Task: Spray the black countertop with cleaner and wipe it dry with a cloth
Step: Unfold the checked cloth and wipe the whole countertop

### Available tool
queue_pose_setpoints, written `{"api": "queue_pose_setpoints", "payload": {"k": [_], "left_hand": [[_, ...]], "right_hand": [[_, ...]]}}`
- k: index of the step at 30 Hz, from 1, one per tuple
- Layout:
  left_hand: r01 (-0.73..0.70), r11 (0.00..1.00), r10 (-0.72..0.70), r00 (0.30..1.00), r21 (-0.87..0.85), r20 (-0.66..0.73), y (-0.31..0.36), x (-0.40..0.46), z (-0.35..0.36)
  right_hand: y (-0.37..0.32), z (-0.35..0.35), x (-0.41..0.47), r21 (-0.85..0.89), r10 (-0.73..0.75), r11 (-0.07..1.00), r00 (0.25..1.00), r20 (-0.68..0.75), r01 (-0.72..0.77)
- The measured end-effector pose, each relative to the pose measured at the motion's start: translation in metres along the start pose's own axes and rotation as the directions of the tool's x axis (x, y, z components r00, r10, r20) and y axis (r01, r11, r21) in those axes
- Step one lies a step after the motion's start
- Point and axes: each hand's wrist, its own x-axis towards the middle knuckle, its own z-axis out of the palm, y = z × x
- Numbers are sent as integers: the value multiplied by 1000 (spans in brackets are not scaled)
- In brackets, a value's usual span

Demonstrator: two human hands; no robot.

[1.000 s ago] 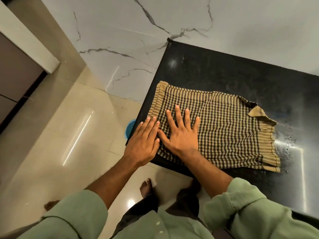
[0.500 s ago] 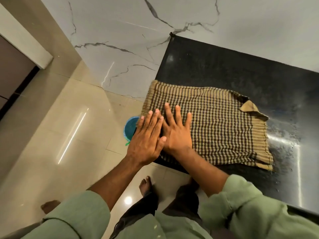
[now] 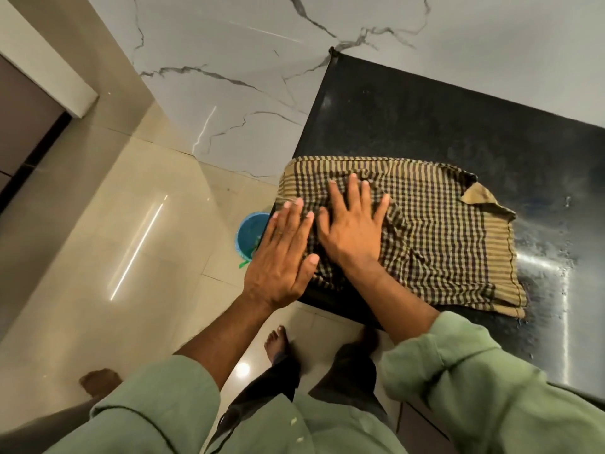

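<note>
I am pressing my right hand (image 3: 352,227) flat on the checked cloth (image 3: 435,234), fingers spread wide, palm down near the cloth's left end. My left hand (image 3: 281,253) is lying just beside it, also flat, its fingers held close together, its thumb touching the cloth's near left corner and its fingertips reaching over the cloth's left edge. Neither hand is pinching or gripping anything; both are simply bearing down.

The cloth is lying opened out on the black countertop (image 3: 425,126), covering the counter's near left corner. The cloth's far right corner is folded over on itself, and the fabric is bunching into small wrinkles around my right hand. To the right of the cloth the countertop is glistening with droplets and a bright streak of reflected light.

Below the cloth's left edge, down on the pale tiled floor (image 3: 98,257), a blue bucket (image 3: 250,235) is standing, partly hidden by the counter's edge and my left hand.
</note>
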Motion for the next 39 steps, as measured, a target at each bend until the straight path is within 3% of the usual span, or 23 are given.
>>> {"api": "queue_pose_setpoints", "payload": {"k": [4,7,9,12,14,18,21,26,28,31,35,37,39], "left_hand": [[28,996,-33,998,-90,-52,1,0,-1],[24,994,-30,998,-105,-50,-1,1,-2],[127,986,-126,992,-104,13,1,4,-3],[209,976,-216,968,62,131,6,12,2],[175,970,-200,969,170,145,7,14,5],[191,978,-195,979,79,55,5,8,5],[199,979,-199,980,-32,12,6,6,2],[144,987,-143,989,-71,29,5,5,-1],[122,988,-120,992,-93,22,4,5,-2],[123,980,-127,992,-155,-17,4,5,-4],[116,984,-121,992,-137,-24,5,5,-5],[117,983,-123,992,-144,-31,5,5,-4],[126,979,-132,991,-158,-31,4,5,-4]], "right_hand": [[-5,-2,-17,-36,-151,987,974,167,160],[11,-13,-33,99,-276,961,930,243,259],[34,-25,-32,186,-157,974,976,150,128],[60,-27,-23,52,100,993,986,136,-108],[58,-17,-17,-38,99,995,986,138,-94],[33,-11,7,-53,48,998,994,97,-43],[18,-9,15,-82,-45,995,988,148,58],[23,-8,-39,-50,-353,927,912,209,371],[42,-10,-45,-58,-321,939,926,197,338],[67,-15,-21,-88,-88,991,987,137,100],[56,-20,31,-60,144,989,984,101,-138],[32,-17,38,-96,101,991,988,118,-90],[10,-10,23,-122,-55,990,983,172,77]]}}
